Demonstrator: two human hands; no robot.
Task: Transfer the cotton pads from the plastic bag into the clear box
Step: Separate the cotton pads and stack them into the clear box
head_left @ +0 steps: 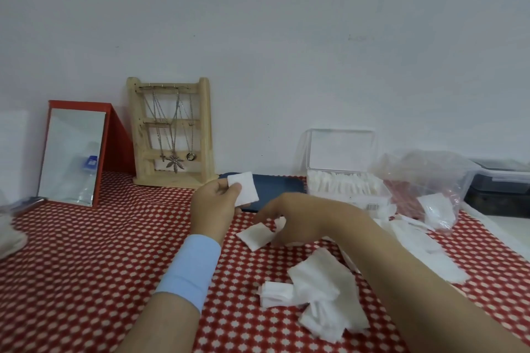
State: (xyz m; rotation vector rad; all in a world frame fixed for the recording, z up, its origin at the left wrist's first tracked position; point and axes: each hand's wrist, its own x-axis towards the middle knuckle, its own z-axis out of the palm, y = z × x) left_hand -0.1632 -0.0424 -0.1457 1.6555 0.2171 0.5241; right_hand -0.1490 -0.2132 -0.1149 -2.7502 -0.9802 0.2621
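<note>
My left hand (213,203) holds a small stack of square white cotton pads (243,188) upright between thumb and fingers. My right hand (295,221) reaches across to the left, its fingers on a loose cotton pad (253,235) lying on the cloth. The clear box (347,183) stands behind with its lid raised and a row of pads inside. To its right lies the crumpled plastic bag (427,180) with some pads (437,209) still in it. More loose pads (324,292) are scattered on the cloth under my right forearm.
A red-and-white patterned cloth (100,252) covers the table. A red-framed mirror (71,155) and a wooden necklace stand (172,132) lean at the wall. A dark blue flat case (275,186) lies behind my hands. A dark lidded container (499,180) sits at the far right.
</note>
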